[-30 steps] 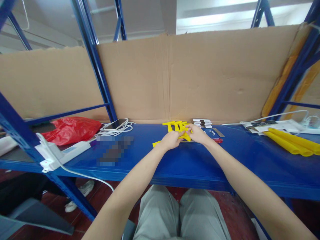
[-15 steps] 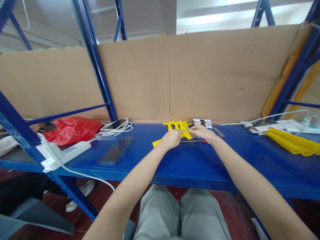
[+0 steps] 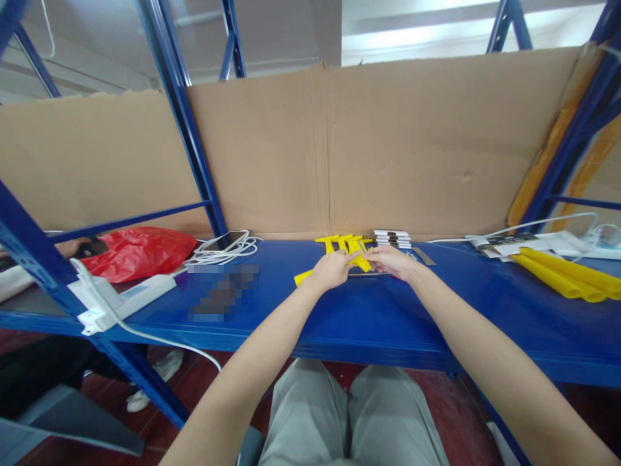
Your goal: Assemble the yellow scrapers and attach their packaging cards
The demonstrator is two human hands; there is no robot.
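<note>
Pieces (image 3: 330, 244), yellow, T-shaped, several in a row, standing near the foot of the cardboard wall (image 3: 398, 149) on your blue table (image 3: 369, 317). Nearest yellow piece (image 3: 361, 263): between your two hands, its lower end toward you. Your left hand (image 3: 332, 270): fingers narrow, tips against this piece's left side; whether they grip or only steady it, you cannot tell. Your right hand (image 3: 392, 261): thumb and fingertips drawn close at its right side; what lies between them is too small to tell. Thin rod (image 3: 371, 275): just below the piece, running under your right hand. White packets (image 3: 392, 237): stacked just behind that hand, metal strip (image 3: 424, 257) beside them. Room for moving: blue surface from your wrists to the front edge, and rightward to the yellow tubes (image 3: 565, 275); leftward, to the power strip (image 3: 140, 294).
</note>
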